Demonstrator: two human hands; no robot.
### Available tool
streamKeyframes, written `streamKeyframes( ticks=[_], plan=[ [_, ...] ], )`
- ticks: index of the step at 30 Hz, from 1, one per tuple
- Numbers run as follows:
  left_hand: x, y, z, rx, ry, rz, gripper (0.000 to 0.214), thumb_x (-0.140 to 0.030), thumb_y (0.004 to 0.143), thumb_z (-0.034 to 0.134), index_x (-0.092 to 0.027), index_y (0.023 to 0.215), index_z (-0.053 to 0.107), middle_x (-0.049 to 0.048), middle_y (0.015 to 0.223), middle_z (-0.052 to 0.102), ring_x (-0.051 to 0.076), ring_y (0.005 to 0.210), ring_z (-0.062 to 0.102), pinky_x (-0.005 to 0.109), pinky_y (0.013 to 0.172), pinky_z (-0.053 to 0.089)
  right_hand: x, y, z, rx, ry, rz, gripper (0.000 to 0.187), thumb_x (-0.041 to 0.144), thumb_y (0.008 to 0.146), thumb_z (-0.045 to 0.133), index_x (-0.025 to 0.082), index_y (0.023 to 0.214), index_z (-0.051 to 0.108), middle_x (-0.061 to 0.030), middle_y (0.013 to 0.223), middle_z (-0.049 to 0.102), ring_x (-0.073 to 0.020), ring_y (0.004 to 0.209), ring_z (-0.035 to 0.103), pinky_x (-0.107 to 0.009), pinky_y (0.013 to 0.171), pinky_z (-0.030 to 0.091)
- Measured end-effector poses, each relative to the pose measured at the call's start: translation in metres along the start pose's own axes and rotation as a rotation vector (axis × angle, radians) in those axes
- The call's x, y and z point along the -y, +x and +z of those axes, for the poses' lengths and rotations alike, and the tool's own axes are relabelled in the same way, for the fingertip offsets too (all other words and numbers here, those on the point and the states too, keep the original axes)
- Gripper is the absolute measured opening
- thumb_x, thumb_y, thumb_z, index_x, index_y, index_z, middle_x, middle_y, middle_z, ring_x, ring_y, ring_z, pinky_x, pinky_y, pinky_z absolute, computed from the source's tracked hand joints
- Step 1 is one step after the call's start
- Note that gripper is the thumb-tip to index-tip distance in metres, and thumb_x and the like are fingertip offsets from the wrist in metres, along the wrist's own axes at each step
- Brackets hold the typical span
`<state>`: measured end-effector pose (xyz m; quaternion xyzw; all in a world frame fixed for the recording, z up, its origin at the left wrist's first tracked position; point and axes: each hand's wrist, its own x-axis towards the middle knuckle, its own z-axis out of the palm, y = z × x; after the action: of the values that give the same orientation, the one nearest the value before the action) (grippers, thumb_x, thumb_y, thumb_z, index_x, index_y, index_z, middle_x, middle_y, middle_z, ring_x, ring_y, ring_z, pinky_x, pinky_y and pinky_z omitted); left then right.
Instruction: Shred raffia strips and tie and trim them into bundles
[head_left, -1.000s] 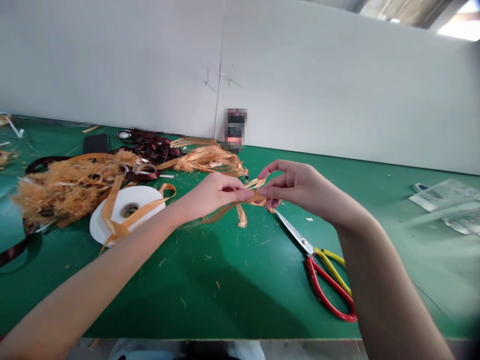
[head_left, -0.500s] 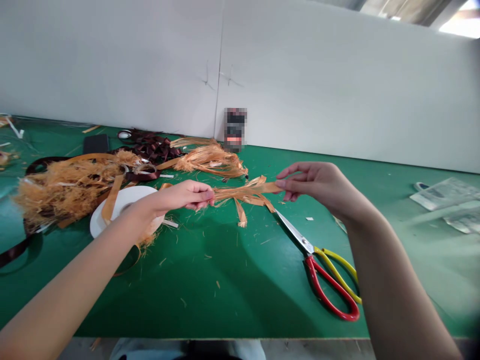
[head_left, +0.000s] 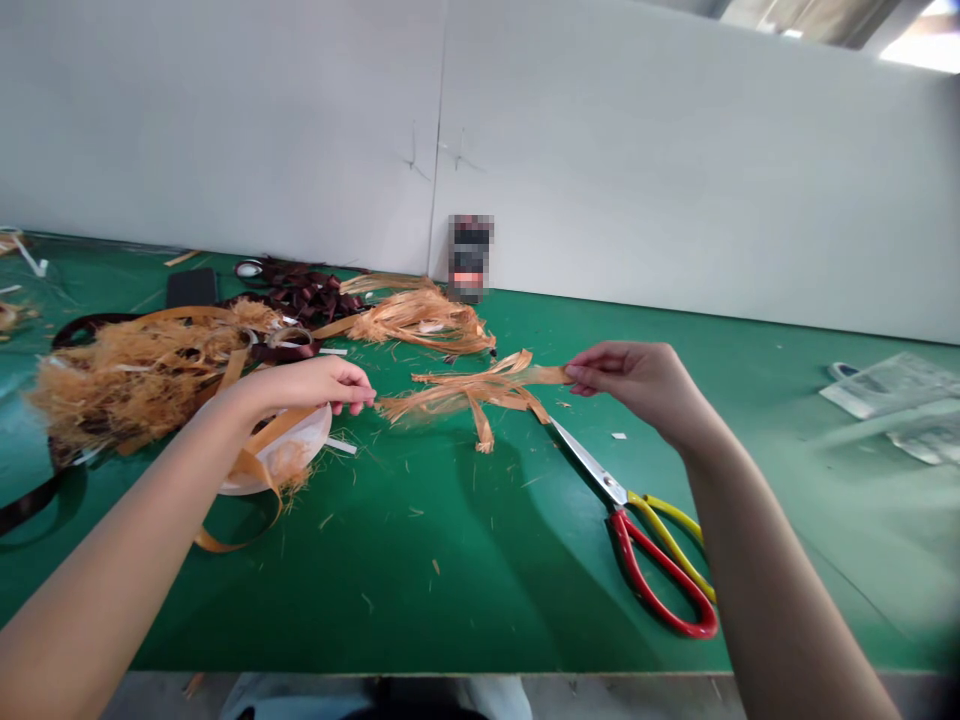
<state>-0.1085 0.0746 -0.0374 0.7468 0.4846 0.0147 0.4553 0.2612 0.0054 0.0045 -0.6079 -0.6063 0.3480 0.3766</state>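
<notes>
A frayed tan ribbon [head_left: 469,395] lies across the middle of the green workbench [head_left: 450,600], its narrow, unsplit end lifted in the person's right hand [head_left: 630,382]. That hand pinches the end between thumb and fingertips, its other fingers lightly bent. From there the ribbon splits into thin, wispy strands running toward 9 o'clock, with a short, shredded tail [head_left: 482,435] hanging toward 6 o'clock. The left hand [head_left: 315,385] is loosely curled, palm down, and shows nothing in its grip; its fingertips are just beside the wispy end. Steel-bladed scissors [head_left: 637,545] with red and yellow handles lie at 4 o'clock from the ribbon, their tip near it. A shredded fibre bundle [head_left: 409,322] sits at 11 o'clock, and a larger shredded heap [head_left: 127,395] lies at 9 o'clock.
</notes>
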Motion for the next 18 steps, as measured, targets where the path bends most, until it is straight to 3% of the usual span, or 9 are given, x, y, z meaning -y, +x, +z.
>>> streamKeyframes(
  ticks=[2, 5, 8, 11, 13, 18],
  plan=[
    [-0.007, -0.003, 0.0, -0.034, 0.001, -0.056, 0.03, -0.048, 0.077, 0.064, -0.019, 0.077, 0.067, 0.0055, 0.078, 0.07, 0.014, 0.06, 0.058, 0.022, 0.051, 0.038, 0.001, 0.0, -0.001, 0.015, -0.011, -0.016, 0.03, 0.046, 0.063, 0.08, 0.021, 0.075, 0.071, -0.0052, 0.073, 0.073, -0.0206, 0.07, 0.07, -0.04, 0.074, 0.058],
    [-0.026, -0.006, 0.006, -0.193, -0.005, -0.062, 0.03, -0.046, 0.078, 0.064, -0.019, 0.091, 0.065, 0.0063, 0.083, 0.071, 0.018, 0.068, 0.062, 0.025, 0.058, 0.042, 0.007, -0.001, 0.003, 0.043, -0.025, -0.065, 0.026, 0.044, 0.067, 0.077, 0.021, 0.078, 0.071, -0.0053, 0.078, 0.074, -0.0205, 0.073, 0.07, -0.041, 0.076, 0.057],
    [-0.053, -0.003, 0.021, -0.333, -0.033, 0.142, 0.031, -0.047, 0.083, 0.06, -0.019, 0.097, 0.061, 0.008, 0.106, 0.067, 0.021, 0.095, 0.062, 0.031, 0.078, 0.045, 0.017, -0.003, 0.013, 0.097, -0.049, -0.127, 0.023, 0.04, 0.071, 0.074, 0.02, 0.081, 0.072, -0.005, 0.079, 0.073, -0.0189, 0.073, 0.068, -0.039, 0.077, 0.056],
    [-0.08, 0.005, 0.039, -0.235, -0.224, 0.397, 0.029, -0.047, 0.081, 0.063, -0.019, 0.084, 0.053, 0.0073, 0.124, 0.06, 0.02, 0.111, 0.057, 0.032, 0.088, 0.045, 0.028, -0.004, 0.028, 0.184, -0.062, -0.152, 0.021, 0.037, 0.076, 0.07, 0.018, 0.084, 0.071, -0.0058, 0.08, 0.072, -0.0185, 0.074, 0.067, -0.038, 0.074, 0.055],
    [-0.093, 0.01, 0.048, -0.177, -0.286, 0.473, 0.027, -0.041, 0.079, 0.067, -0.019, 0.079, 0.051, 0.0066, 0.126, 0.059, 0.019, 0.108, 0.058, 0.03, 0.084, 0.046, 0.035, -0.004, 0.037, 0.217, -0.043, -0.119, 0.022, 0.035, 0.076, 0.07, 0.017, 0.088, 0.068, -0.0064, 0.08, 0.072, -0.0189, 0.075, 0.067, -0.038, 0.072, 0.055],
    [-0.1, 0.021, 0.06, -0.141, -0.257, 0.472, 0.005, -0.021, 0.08, 0.063, -0.017, 0.082, 0.062, 0.0031, 0.085, 0.069, 0.016, 0.08, 0.064, 0.03, 0.076, 0.048, 0.042, -0.01, 0.049, 0.176, 0.032, -0.103, 0.031, 0.037, 0.077, 0.069, 0.017, 0.099, 0.062, -0.0065, 0.082, 0.072, -0.0183, 0.075, 0.067, -0.036, 0.074, 0.055]
  ],
)
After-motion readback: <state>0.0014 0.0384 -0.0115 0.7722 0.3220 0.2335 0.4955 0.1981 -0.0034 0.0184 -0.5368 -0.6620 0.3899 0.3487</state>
